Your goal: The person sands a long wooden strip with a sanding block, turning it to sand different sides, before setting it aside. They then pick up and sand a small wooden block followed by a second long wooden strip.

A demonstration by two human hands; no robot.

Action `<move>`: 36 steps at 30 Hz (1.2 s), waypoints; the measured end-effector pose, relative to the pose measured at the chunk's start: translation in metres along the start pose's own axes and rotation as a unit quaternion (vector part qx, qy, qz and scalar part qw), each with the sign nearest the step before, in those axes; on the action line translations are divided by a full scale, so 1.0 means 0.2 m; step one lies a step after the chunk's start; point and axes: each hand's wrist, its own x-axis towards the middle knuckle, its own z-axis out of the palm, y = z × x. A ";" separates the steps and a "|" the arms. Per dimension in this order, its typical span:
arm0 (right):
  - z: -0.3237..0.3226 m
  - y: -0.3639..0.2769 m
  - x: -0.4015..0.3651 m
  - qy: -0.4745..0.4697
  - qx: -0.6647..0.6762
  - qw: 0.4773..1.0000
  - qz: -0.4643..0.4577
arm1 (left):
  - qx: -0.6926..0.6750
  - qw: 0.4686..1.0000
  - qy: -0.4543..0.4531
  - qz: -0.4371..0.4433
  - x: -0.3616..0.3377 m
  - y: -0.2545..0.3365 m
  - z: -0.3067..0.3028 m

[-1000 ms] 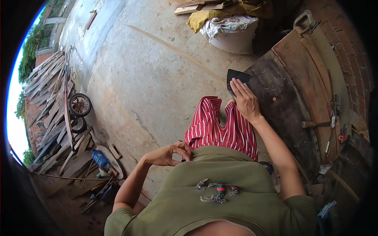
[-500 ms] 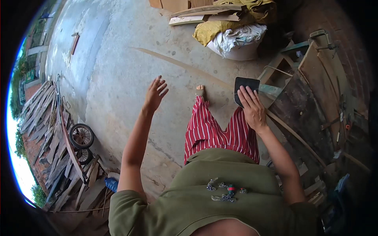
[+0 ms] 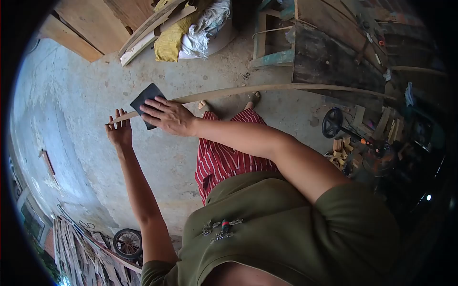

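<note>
A long, thin wooden strip (image 3: 281,87) runs in a curve across the view, above my feet. My right hand (image 3: 174,118) presses a black square sheet, apparently sandpaper (image 3: 151,94), onto the strip close to its left end. Its fingers lie nearly straight over the sheet; the thumb is hidden. At the strip's left tip is my left hand (image 3: 120,133), with the strip crossing its slightly spread fingers. The fingertips show beyond the strip's far edge. How firmly they grip cannot be seen.
Wooden boards (image 3: 88,26) and a yellow sack (image 3: 169,40) lie at the top left. A dark panel (image 3: 334,62) stands beside a wooden frame (image 3: 272,59). On the right are a black handwheel (image 3: 332,122) and wood offcuts (image 3: 342,150). A spoked wheel (image 3: 128,243) sits lower left.
My right hand has slid the black sheet leftward along the strip towards its tip. My left hand has come from free air to the strip's end. The view has turned right.
</note>
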 end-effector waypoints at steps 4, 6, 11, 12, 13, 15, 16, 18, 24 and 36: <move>0.01 0.04 -0.02 0.005 0.017 1.000 -0.018 | 0.037 0.998 0.047 -0.017 -0.03 0.02 0.12; -0.18 0.15 -0.27 -0.012 0.016 0.999 0.038 | 0.062 0.995 0.071 -0.033 0.03 0.03 0.10; -0.75 0.37 -1.03 -0.122 -0.111 0.940 0.299 | -0.017 1.000 0.002 -0.015 -0.01 -0.13 0.09; -0.84 0.42 -1.15 -0.123 -0.135 0.919 0.350 | -0.014 1.000 0.011 0.009 -0.04 -0.18 0.10; -0.89 0.46 -1.30 -0.095 -0.145 0.905 0.390 | -0.039 0.996 0.074 0.026 -0.06 -0.22 0.15; -0.85 0.47 -1.38 -0.068 -0.150 0.889 0.427 | -0.123 0.992 0.017 0.016 -0.01 -0.27 0.08; -0.80 0.46 -1.35 -0.048 -0.165 0.897 0.408 | -0.123 0.992 0.015 0.021 0.04 -0.30 0.03; -0.66 0.40 -1.18 -0.028 -0.160 0.918 0.362 | -0.214 0.945 -0.247 -0.005 0.13 -0.34 -0.07; -0.11 0.11 -0.28 -0.025 0.037 0.990 0.130 | -0.197 0.978 -0.043 -0.049 0.01 -0.26 0.11; -0.41 0.26 -0.65 -0.158 -0.033 0.986 0.051 | -0.243 0.959 -0.075 -0.128 -0.16 -0.31 0.24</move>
